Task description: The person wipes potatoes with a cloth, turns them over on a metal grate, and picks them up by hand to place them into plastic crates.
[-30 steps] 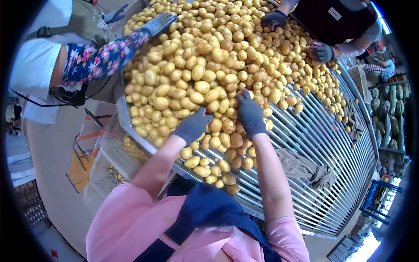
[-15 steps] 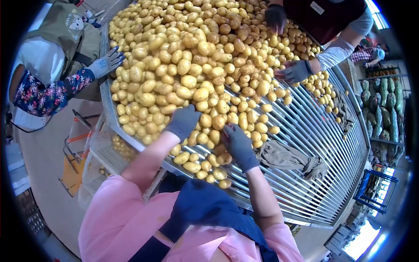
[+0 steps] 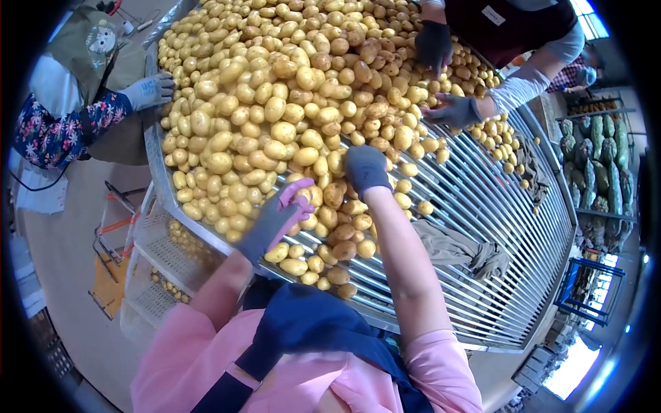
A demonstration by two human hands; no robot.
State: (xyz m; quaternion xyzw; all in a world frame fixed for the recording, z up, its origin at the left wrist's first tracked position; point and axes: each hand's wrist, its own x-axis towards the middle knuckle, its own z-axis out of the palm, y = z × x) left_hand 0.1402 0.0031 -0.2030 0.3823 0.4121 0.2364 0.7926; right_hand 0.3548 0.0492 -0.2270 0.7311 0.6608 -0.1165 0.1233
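Yellow potatoes (image 3: 237,113) lie heaped on a slatted metal table (image 3: 475,213). My left hand (image 3: 279,215), in a grey glove with a pink palm side, is turned partly up at the near edge of the heap. Its fingers are apart and curved beside some potatoes, with no potato plainly held. Further in, my right hand (image 3: 367,168), gloved in grey, reaches down onto the heap; its fingertips are hidden. Below and between my hands, several loose potatoes (image 3: 315,263) rest on the slats.
A grey cloth (image 3: 458,251) lies on the slats to the right. One co-worker's gloved hand (image 3: 148,91) rests at the table's left rim; another's gloved hands (image 3: 454,110) work at the far right. White crates (image 3: 162,255) holding potatoes stand at lower left.
My left hand has drawn back toward me and turned its pink palm side up. My right hand has moved forward and slightly left over the potatoes. The view has shifted a little.
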